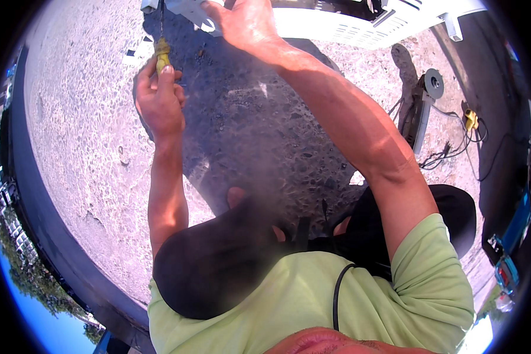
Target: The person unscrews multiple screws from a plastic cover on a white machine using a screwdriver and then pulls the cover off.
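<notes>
The ground (88, 147) is rough, pale grey concrete with exposed stones, partly sunlit and partly shaded. On it, toward the right, lies a long, dark angle grinder (420, 121) with a round grey disc (433, 84), near loose black cables (442, 157) and a small yellow connector (471, 120).

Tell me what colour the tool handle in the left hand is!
The tool handle in the left hand is yellow, best seen in the head view.

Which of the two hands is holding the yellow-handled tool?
The left hand, wrapped around the yellow handle; the right hand is against a white part instead.
</notes>
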### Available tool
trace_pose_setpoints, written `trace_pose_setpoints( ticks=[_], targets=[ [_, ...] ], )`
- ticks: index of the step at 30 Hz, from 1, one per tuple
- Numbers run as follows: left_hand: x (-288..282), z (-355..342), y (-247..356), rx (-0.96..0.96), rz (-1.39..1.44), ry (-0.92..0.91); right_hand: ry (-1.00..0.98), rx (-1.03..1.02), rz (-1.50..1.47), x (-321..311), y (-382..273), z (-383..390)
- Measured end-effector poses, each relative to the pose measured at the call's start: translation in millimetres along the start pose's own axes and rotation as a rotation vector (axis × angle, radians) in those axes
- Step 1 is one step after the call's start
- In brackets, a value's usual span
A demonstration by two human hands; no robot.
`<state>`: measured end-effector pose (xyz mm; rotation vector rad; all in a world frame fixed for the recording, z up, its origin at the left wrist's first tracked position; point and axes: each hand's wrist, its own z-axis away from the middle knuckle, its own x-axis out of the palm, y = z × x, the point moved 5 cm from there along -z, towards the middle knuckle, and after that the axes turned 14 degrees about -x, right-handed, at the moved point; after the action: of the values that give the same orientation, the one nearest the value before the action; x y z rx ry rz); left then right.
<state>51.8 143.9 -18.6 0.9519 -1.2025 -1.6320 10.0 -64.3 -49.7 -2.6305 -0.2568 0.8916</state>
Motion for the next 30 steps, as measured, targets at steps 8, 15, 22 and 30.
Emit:
trace_pose_setpoints(
  ticks=[8, 15, 22, 30],
  targets=[
    [5.5, 2.5, 4.7, 0.067, -0.076, -0.006, -0.011, -0.405, 0.466, 21.0, -3.1, 21.2],
    [0.2, 4.9, 5.6, 0.041, -0.068, 0.004, 0.196, -0.042, -0.154, 1.1, -1.9, 2.8],
    [0.6, 5.4, 7.1, 0.013, -0.04, 0.004, 0.091, -0.334, 0.173, 6.0, -7.4, 10.4],
    [-1.1, 6.0, 10.5, 0.006, -0.059, 0.017, -0.077, -0.026, -0.088, 19.2, 3.5, 6.8]
  ],
)
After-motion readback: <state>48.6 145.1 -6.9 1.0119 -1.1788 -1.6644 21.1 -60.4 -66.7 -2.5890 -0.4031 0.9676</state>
